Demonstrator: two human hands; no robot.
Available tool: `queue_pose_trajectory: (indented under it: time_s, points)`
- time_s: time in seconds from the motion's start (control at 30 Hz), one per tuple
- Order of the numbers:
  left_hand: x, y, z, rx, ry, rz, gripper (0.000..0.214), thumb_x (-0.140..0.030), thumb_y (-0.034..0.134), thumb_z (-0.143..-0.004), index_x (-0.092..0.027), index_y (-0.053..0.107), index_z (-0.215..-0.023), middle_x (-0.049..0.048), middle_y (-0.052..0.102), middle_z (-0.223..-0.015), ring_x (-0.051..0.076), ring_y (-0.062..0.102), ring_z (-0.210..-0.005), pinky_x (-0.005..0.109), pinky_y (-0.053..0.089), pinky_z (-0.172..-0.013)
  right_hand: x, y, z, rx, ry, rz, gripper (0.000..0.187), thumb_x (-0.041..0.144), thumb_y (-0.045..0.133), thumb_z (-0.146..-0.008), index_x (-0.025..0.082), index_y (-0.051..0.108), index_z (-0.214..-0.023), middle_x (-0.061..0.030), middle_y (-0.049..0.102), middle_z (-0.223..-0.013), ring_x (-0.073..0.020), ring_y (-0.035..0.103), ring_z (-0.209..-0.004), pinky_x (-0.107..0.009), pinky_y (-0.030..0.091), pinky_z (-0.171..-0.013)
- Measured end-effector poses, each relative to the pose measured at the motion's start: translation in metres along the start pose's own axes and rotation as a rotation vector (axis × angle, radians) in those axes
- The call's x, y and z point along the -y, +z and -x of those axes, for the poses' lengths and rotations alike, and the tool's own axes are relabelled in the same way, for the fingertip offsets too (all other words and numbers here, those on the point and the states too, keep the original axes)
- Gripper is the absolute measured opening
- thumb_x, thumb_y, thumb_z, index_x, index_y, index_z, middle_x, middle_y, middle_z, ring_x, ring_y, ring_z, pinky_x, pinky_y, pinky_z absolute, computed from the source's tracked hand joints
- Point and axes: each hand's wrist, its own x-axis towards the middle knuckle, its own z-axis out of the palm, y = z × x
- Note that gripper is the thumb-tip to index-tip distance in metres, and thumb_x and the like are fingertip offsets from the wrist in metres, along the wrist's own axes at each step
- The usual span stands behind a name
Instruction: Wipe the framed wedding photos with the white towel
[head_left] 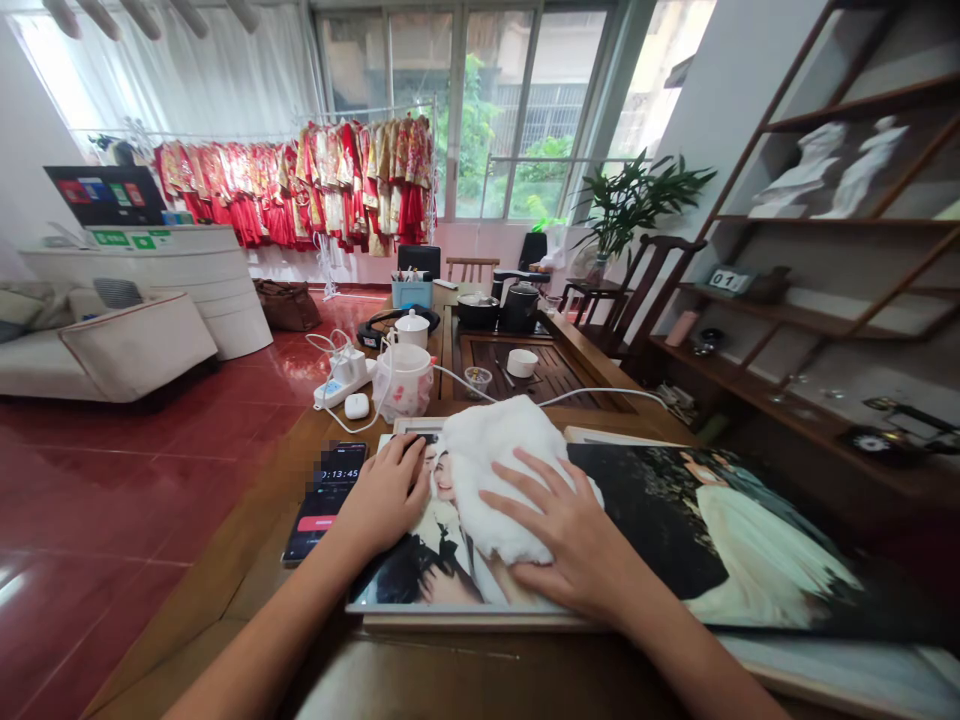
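A framed wedding photo (409, 565) lies face up on the table in front of me. My right hand (566, 525) rests flat with spread fingers on a fluffy white cloth (499, 435), which covers part of the picture. At the photo's upper left, my left hand (390, 490) touches the surface with its fingers stretched out. Beside it on the left is a phone (326, 510) with a running timer on its screen. A second, dark wedding photo (637, 510) showing a pale gown lies to the right, partly hidden by my right hand and the cloth.
Behind the photos stand a plastic-wrapped container (405, 385), a lidded white cup (412, 328), a power strip (341, 385) and a white earbud case (357, 406). A small white bowl (523, 362) sits on the tea tray (480, 352). A white cable (600, 391) crosses the table.
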Motion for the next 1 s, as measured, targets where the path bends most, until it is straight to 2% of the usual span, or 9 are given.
queue_pose_trajectory:
  time_s: [0.2, 0.47, 0.57, 0.67, 0.9, 1.0]
  points:
    - [0.0, -0.004, 0.0, 0.027, 0.023, 0.022, 0.041, -0.03, 0.041, -0.097, -0.022, 0.047, -0.137, 0.0089, 0.045, -0.144, 0.025, 0.041, -0.134, 0.042, 0.037, -0.108, 0.011, 0.0, 0.0, 0.052, -0.159, -0.04, 0.072, 0.05, 0.06, -0.078, 0.037, 0.036, -0.144, -0.0041, 0.032, -0.155, -0.0366, 0.021, -0.142, -0.064, 0.013, -0.104]
    - [0.0, -0.002, 0.0, 0.013, -0.005, -0.007, 0.044, -0.035, 0.035, -0.1, -0.016, 0.047, -0.137, 0.0118, 0.044, -0.146, 0.027, 0.04, -0.135, 0.044, 0.035, -0.11, 0.002, 0.001, 0.0, -0.052, 0.023, 0.021, 0.058, 0.04, 0.061, -0.078, 0.033, 0.05, -0.135, -0.0063, 0.044, -0.148, -0.0366, 0.032, -0.137, -0.063, 0.021, -0.103]
    - [0.0, -0.001, 0.0, 0.007, -0.004, 0.005, 0.044, -0.036, 0.035, -0.1, -0.017, 0.048, -0.137, 0.0116, 0.045, -0.145, 0.027, 0.041, -0.135, 0.045, 0.036, -0.11, -0.004, 0.004, 0.001, -0.099, 0.076, 0.041, 0.054, 0.039, 0.059, -0.081, 0.033, 0.052, -0.134, -0.0058, 0.046, -0.146, -0.0368, 0.033, -0.136, -0.064, 0.023, -0.102]
    - [0.0, -0.001, 0.001, 0.001, -0.006, 0.015, 0.043, -0.036, 0.036, -0.1, -0.019, 0.049, -0.136, 0.0111, 0.045, -0.145, 0.027, 0.041, -0.135, 0.045, 0.036, -0.11, -0.004, 0.006, 0.001, -0.108, 0.054, 0.054, 0.054, 0.039, 0.059, -0.081, 0.033, 0.051, -0.135, -0.0068, 0.047, -0.145, -0.0374, 0.033, -0.135, -0.064, 0.023, -0.102]
    - [-0.001, -0.001, 0.001, 0.005, -0.009, 0.021, 0.043, -0.037, 0.036, -0.1, -0.019, 0.047, -0.138, 0.0101, 0.044, -0.146, 0.026, 0.04, -0.135, 0.044, 0.036, -0.109, 0.009, 0.002, 0.0, -0.048, -0.098, 0.035, 0.066, 0.039, 0.063, -0.076, 0.032, 0.046, -0.139, -0.0073, 0.043, -0.149, -0.037, 0.03, -0.138, -0.063, 0.017, -0.104]
    - [-0.001, -0.001, 0.0, 0.005, -0.001, 0.026, 0.043, -0.036, 0.037, -0.1, -0.019, 0.047, -0.138, 0.0102, 0.044, -0.145, 0.025, 0.04, -0.135, 0.043, 0.036, -0.11, 0.009, 0.002, 0.0, -0.047, -0.094, 0.023, 0.064, 0.039, 0.064, -0.076, 0.033, 0.047, -0.137, -0.0055, 0.044, -0.148, -0.0355, 0.031, -0.137, -0.062, 0.017, -0.105]
